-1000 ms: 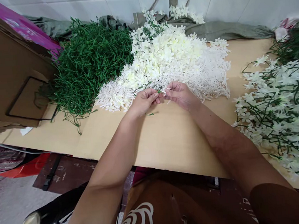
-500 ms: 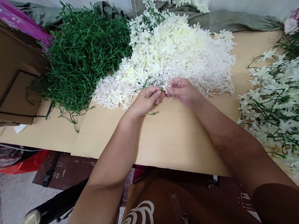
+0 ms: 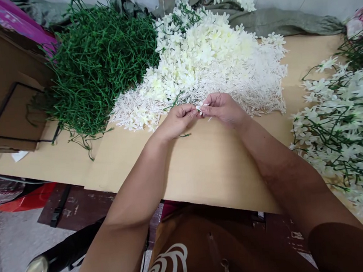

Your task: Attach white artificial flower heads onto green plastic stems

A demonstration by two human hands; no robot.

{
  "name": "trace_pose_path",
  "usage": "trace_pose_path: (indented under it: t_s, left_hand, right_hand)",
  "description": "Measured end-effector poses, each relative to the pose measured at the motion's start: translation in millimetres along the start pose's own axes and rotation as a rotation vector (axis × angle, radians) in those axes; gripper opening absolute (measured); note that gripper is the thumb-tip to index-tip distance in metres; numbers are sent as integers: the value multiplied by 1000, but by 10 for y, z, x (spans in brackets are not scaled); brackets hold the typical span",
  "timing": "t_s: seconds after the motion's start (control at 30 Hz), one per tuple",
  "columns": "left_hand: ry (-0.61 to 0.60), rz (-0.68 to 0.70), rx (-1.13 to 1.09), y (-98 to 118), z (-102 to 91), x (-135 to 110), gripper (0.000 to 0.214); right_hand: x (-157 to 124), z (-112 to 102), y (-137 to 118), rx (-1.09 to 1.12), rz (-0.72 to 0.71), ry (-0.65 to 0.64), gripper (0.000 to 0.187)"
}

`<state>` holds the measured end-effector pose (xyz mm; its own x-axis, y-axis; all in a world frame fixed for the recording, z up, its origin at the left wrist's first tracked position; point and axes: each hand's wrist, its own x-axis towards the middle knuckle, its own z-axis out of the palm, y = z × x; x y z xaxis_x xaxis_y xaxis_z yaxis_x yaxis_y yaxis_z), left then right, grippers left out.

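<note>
My left hand (image 3: 176, 121) and my right hand (image 3: 223, 107) meet fingertip to fingertip over the tan tabletop (image 3: 203, 164), just in front of a big heap of loose white flowers (image 3: 207, 65). The left hand pinches a thin green stem (image 3: 184, 135) whose lower end curls out under the palm. The right hand pinches a small white flower (image 3: 199, 107) against the tip of that stem. Both hands are closed in a pinch.
A pile of green stems (image 3: 98, 67) lies at the back left beside a brown cardboard box (image 3: 0, 85). Finished stems with white flowers (image 3: 344, 124) lie heaped at the right. Grey-green cloth (image 3: 273, 18) runs along the tiled wall. A black tube (image 3: 52, 261) sits below the table edge.
The hands have stayed together and the white flower has come closer to the stem tip. The camera has tilted slightly, shifting the piles upward.
</note>
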<state>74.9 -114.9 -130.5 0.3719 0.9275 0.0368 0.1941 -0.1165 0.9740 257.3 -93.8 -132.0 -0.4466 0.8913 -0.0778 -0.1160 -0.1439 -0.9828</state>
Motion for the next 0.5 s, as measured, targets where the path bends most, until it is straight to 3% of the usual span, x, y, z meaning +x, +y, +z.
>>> trace_pose_path:
  t_s: [0.17, 0.5]
  left_hand:
    - [-36, -10, -8, -31, -6, 12, 31]
    - [-79, -25, -99, 6, 0, 23, 51]
  right_hand:
    - [-11, 13, -21, -25, 8, -13, 45]
    - [-44, 32, -59, 168, 156, -64, 48]
